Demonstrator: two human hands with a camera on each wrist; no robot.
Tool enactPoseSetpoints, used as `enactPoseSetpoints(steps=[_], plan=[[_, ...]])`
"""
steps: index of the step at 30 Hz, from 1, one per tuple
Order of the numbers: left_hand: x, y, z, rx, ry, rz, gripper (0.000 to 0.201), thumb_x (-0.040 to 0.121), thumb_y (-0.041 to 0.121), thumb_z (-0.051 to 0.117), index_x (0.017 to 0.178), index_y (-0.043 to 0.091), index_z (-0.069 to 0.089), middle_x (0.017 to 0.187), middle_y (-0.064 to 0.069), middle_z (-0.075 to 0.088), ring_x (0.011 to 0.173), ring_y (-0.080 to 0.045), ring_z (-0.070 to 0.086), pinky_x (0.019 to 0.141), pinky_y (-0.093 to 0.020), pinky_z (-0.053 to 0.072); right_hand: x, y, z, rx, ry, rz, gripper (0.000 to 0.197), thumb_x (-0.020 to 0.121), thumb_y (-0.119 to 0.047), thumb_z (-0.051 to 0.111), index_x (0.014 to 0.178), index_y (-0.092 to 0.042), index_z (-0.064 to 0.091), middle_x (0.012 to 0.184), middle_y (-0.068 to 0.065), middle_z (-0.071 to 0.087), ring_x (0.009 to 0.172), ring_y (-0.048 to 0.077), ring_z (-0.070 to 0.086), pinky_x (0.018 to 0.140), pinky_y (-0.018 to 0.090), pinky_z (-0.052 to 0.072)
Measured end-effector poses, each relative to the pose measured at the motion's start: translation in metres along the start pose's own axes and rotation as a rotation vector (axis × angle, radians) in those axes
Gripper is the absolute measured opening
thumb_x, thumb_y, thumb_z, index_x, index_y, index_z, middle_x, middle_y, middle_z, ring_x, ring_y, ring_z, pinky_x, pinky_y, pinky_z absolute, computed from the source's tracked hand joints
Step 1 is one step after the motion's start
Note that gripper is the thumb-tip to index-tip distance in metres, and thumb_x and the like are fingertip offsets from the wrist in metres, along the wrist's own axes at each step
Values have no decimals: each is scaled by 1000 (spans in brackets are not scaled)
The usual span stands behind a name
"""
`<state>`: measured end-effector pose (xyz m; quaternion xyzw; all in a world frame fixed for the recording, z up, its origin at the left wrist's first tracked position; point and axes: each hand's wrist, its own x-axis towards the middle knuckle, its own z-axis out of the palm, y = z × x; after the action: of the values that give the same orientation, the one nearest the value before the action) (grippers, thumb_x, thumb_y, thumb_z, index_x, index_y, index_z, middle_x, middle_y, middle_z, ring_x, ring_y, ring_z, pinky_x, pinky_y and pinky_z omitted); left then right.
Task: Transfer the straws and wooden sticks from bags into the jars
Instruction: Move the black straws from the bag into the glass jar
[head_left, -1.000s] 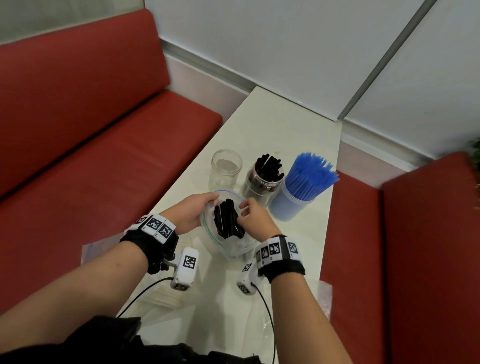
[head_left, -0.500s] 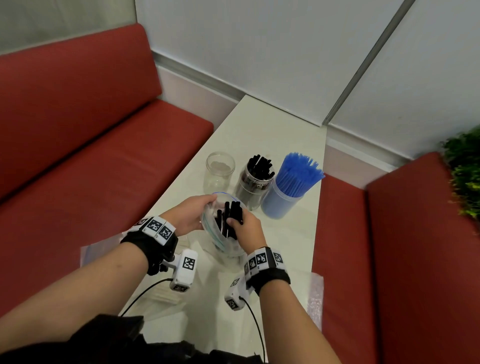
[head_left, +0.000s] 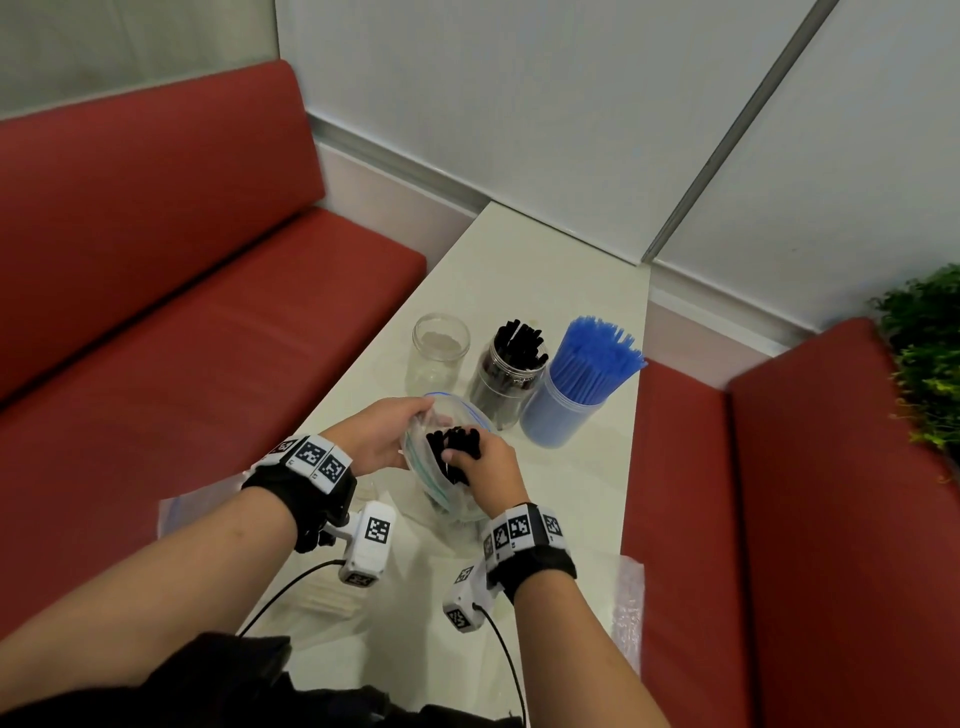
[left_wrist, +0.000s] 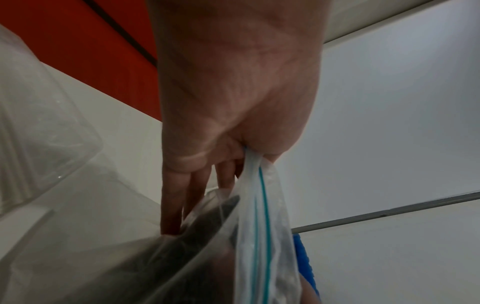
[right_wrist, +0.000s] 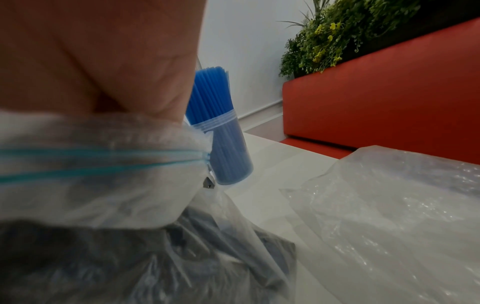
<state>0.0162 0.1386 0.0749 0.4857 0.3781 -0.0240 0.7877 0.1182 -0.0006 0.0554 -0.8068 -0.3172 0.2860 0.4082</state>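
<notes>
Red bench seats (head_left: 156, 322) run along both sides of a white tabletop (head_left: 530, 270); green plant (head_left: 924, 353) sits behind the right-side seat back. On the tabletop near the person: crumpled clear plastic sheets, one w/ bubble texture at the right edge (right_wrist: 389, 205), another at the left edge (head_left: 197, 514).

Zip bag (head_left: 441, 467) w/ blue seal line stands open in the middle, btwn both hands, just in front of the jars. Left hand (head_left: 374, 441) pinches the bag's rim at its left side, thumb & fingers closed on the plastic; left wrist view shows the seal strip (left_wrist: 262, 195) coming out from btwn the fingers. Right hand (head_left: 488, 467) is inside the bag mouth, fingers curled round a bunch of black straws (head_left: 454, 449) whose tops stick up above the rim.

Behind the bag, 3 jars in a row: blue straw jar (head_left: 561, 410) at right, packed full, straws fanning out; black straw jar (head_left: 506, 384) in the middle, touching or nearly touching the blue one; empty clear jar (head_left: 439, 353) at left, just beside it.
</notes>
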Motion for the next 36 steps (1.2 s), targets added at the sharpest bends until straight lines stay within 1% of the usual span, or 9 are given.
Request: enactPoseSetpoints(steps=[6,9,11,14,15,18,22,30,36], plan=[[6,2,-1,-14,20,5,48,108,39,39,125,4,68,123,-15,72,106,-32,68,106,-50,49,7,-6,-20,123,116,-27,10,87,-9,70,95,-15,69,91,2,73,85,14,67,79,25,52],[9,2,-2,3,20,5,47,108,38,40,127,5,66,120,-11,74,103,-30,70,97,-48,54,7,-10,-26,77,58,14,12,89,-9,70,101,-10,69,97,5,74,92,19,68,87,33,53],[11,1,-3,20,21,3,45,108,38,40,130,7,63,122,-8,73,99,-30,71,88,-45,57,11,-22,-40,42,5,11,14,90,-13,71,104,-11,70,98,2,74,91,13,69,83,28,51],[13,0,-7,53,15,-10,48,108,40,39,127,5,66,123,-11,72,90,-27,72,85,-43,56,22,-64,-86,111,-4,-101,15,91,-14,72,105,-12,71,96,-3,76,87,4,71,78,15,50],[14,-1,-9,64,11,-14,50,108,41,38,126,5,67,121,-11,72,92,-28,72,86,-43,56,27,-81,-106,172,35,-156,17,90,-12,72,107,-10,71,98,1,76,93,9,72,82,18,53],[16,0,-13,85,3,-25,52,108,44,37,122,7,70,120,-15,73,109,-32,70,99,-48,54,41,-129,-159,307,220,-360,15,88,-8,71,103,-10,72,105,16,74,105,31,69,99,42,54],[18,2,-14,89,15,-33,52,108,44,37,121,7,71,120,-14,73,114,-32,69,102,-48,52,71,-146,-188,253,353,-446,10,86,-13,70,94,-19,72,104,16,73,105,33,68,101,53,50],[25,7,-22,59,25,-37,51,108,43,37,122,7,71,120,-14,74,117,-32,67,101,-45,52,119,-115,-164,151,300,-349,11,88,-7,70,98,-14,71,99,8,74,99,23,69,102,48,50],[33,7,-27,39,18,-44,51,107,42,39,120,7,73,117,-11,75,114,-31,69,100,-46,53,130,-114,-158,87,245,-339,10,87,-16,72,97,-19,72,100,7,75,101,23,69,98,41,52]])
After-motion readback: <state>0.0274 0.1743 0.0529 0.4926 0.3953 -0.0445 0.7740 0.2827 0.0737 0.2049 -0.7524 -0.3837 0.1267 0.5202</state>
